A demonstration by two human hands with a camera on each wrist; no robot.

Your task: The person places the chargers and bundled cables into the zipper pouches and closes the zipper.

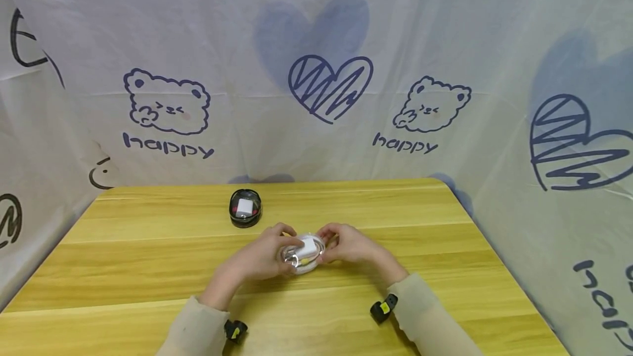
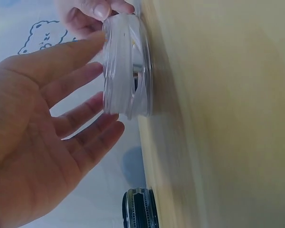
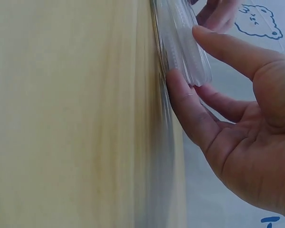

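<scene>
A clear round case [image 1: 315, 264] lies on the wooden table between both hands. Through it show a coiled white cable and a white charger plug [image 1: 307, 247], with a small yellow spot below. My left hand [image 1: 269, 254] is at the case's left side. In the left wrist view its thumb and fingers are extended, fingertips at the upper face of the case [image 2: 118, 76]. On the other side, my right hand [image 1: 353, 245] pinches the rim; in the right wrist view the thumb lies on top and a finger against the side of the case [image 3: 183, 45].
Further back and left on the table [image 1: 395, 207] stands a black round case [image 1: 245, 222] with a white plug [image 1: 244, 208] visible in it. A printed cloth [image 1: 237, 32] hangs behind the table and along its sides.
</scene>
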